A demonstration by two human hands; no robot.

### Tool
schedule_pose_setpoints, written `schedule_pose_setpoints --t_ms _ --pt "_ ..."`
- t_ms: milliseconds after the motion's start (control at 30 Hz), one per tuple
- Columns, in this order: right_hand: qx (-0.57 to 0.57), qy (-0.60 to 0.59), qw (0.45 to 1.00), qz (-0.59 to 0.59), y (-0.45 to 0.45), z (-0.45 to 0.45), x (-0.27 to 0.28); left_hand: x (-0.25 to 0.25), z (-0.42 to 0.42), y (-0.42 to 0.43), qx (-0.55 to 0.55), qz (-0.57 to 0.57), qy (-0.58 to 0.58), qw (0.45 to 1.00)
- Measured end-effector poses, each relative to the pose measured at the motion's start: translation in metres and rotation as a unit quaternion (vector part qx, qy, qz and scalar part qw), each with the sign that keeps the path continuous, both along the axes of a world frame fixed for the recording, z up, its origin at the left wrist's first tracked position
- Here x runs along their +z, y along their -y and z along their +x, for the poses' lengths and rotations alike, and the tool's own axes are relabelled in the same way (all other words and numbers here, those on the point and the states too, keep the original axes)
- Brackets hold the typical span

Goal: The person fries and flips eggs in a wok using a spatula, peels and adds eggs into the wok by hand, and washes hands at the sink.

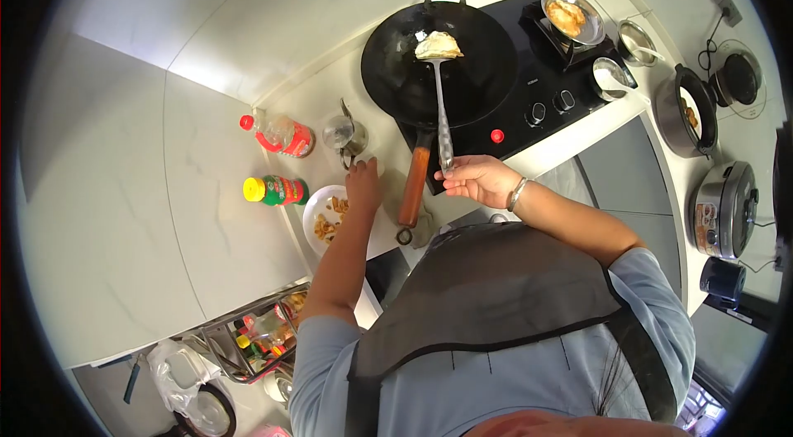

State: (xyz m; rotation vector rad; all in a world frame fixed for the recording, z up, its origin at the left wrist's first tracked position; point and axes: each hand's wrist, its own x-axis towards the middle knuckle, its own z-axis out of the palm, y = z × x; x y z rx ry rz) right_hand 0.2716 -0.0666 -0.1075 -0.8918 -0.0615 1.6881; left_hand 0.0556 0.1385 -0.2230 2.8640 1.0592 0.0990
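My right hand (pixel 481 180) grips the end of a metal spatula's handle (pixel 443 119), fingers wrapped round it. On the spatula's blade lies a fried egg (pixel 439 45), over the black wok (pixel 396 73). The wok rests on the stove with its wooden handle (pixel 415 181) towards me. My left hand (pixel 363 182) is at the handle of a small clear jug (pixel 339 133); the back of the hand hides most of its fingers, so I cannot tell whether they grip. A utensil stands in the jug. Below the left hand, a white plate (pixel 311 214) holds browned food pieces.
A metal plate with fried egg (pixel 567 17) sits on the back burner of the black stove (pixel 529 119). Metal bowls (pixel 610 78) and a dark pot (pixel 686 119) stand right. A red-capped bottle (pixel 285 137) and a yellow-capped bottle (pixel 277 190) stand left. A rice cooker (pixel 724 210) is far right.
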Motion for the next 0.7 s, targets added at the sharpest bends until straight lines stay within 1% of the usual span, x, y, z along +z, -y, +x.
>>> schedule_pose_setpoints --t_ms 67,167,233,333,367,433,467,500,567,600,633,667,700 --pt "0.0 0.003 1.0 -0.004 0.0 0.0 -0.001 -0.009 0.004 -0.005 0.0 -0.001 -0.015 1.0" --pt "0.003 0.0 1.0 0.003 0.002 0.0 -0.005 -0.008 0.009 -0.011 0.007 -0.026 -0.045 0.999" --pt "0.007 -0.005 1.0 0.002 0.005 0.001 -0.007 0.003 0.013 -0.009 0.014 -0.056 -0.053 0.997" --pt "0.015 -0.015 1.0 0.022 0.028 0.006 0.008 0.028 0.011 0.003 0.028 -0.096 -0.002 0.995" --pt "0.003 0.002 1.0 0.012 0.037 0.008 0.002 0.037 0.008 0.013 0.035 -0.125 0.021 0.991" --pt "0.018 0.108 0.994 0.006 0.051 0.01 -0.022 0.046 0.005 0.039 0.049 -0.182 0.064 0.98" --pt "0.024 0.159 0.987 0.003 0.056 0.007 -0.04 0.037 0.007 0.046 -0.025 -0.207 0.022 0.978" --pt "0.045 0.236 0.971 0.004 0.057 0.001 -0.061 0.028 0.011 0.056 -0.099 -0.23 -0.021 0.968" --pt "0.082 0.326 0.942 0.009 0.06 -0.008 -0.077 0.036 0.016 0.114 -0.019 -0.322 0.033 0.946" --pt "0.1 0.369 0.924 0.011 0.061 -0.011 -0.082 0.038 0.025 0.128 -0.06 -0.321 0.069 0.943" --pt "0.113 0.379 0.918 -0.001 0.062 -0.013 -0.087 0.04 0.034 0.14 -0.1 -0.322 0.105 0.936" --pt "0.128 0.342 0.931 0.008 0.065 -0.012 -0.094 0.043 0.041 0.149 -0.139 -0.323 0.14 0.926" --pt "0.143 0.305 0.941 0.017 0.066 -0.01 -0.102 0.047 0.05 0.153 -0.164 -0.31 0.132 0.927"
